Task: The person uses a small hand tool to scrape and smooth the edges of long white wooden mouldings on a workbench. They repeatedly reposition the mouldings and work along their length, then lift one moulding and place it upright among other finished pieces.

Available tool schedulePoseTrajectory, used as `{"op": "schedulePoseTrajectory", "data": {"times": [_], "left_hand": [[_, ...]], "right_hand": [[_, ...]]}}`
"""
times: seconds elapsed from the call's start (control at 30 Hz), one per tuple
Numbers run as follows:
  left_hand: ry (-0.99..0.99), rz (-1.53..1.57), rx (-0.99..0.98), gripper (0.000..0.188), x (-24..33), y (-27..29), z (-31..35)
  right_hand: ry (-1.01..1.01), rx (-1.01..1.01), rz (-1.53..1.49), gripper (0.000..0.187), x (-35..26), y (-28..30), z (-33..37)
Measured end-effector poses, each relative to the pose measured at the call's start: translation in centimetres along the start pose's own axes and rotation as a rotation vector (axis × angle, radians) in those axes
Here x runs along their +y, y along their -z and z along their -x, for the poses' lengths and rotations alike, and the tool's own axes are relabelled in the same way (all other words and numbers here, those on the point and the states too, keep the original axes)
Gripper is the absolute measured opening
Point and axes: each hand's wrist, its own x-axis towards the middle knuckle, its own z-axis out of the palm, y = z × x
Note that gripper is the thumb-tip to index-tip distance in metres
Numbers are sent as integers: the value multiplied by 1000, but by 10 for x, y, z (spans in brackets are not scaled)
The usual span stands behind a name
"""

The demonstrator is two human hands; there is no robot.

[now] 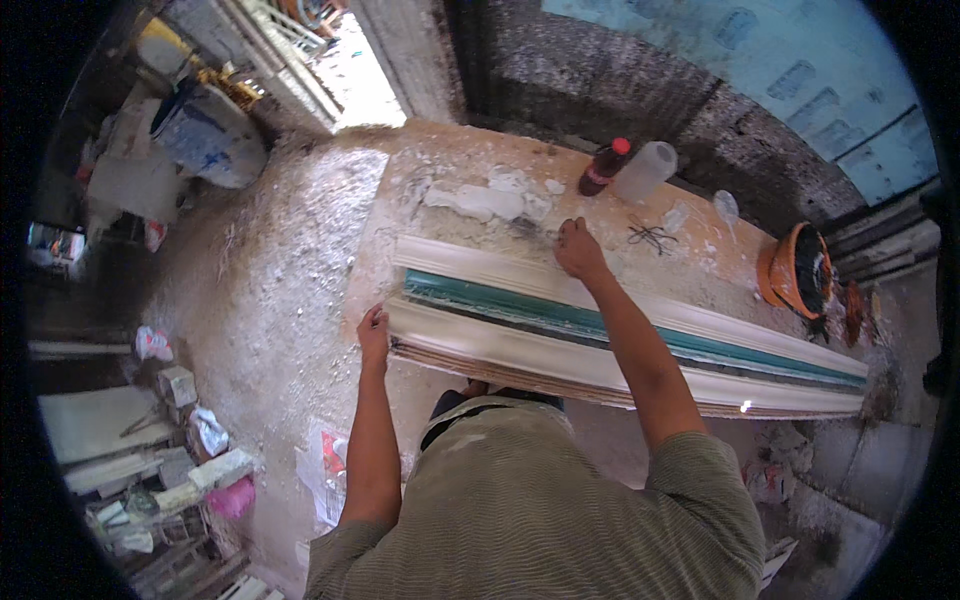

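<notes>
A long molding form (500, 320) lies across the work surface in front of me, with cream-white ridged bands and a green channel along its middle. My left hand (373, 336) is beside its left end, fingers curled together; whether they pinch anything is too small to see. Beyond the far edge of the form, my right hand (578, 250) is closed, with its fingers drawn together. Next to its fingertips is a dark grey patch (524, 228), perhaps a thin blade, too blurred to name. White plaster-like lumps (480, 200) lie just past it.
At the back stand a dark bottle with a red cap (604, 168) and a cloudy plastic container (648, 172). Dark string (652, 238) lies nearby. An orange bucket (794, 270) is at the right. A blue-stained barrel (210, 136) stands far left, with scraps (200, 470) below.
</notes>
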Motion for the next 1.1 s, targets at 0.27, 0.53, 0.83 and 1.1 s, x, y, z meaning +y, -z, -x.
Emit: {"op": "schedulePoseTrajectory", "data": {"times": [0.27,0.53,0.83,1.1], "left_hand": [[-262,-289,120,46,3,9,16],[-589,-566,71,70,14,-15,89],[-453,-955,-242,81,32,-78,162],[-332,-992,-233,78,26,-97,169]], "right_hand": [[-380,52,-689,37,57,36,74],[-562,525,-297,42,231,50,63],[-496,271,231,32,268,84,-98],[-442,122,309,28,237,80,-47]]}}
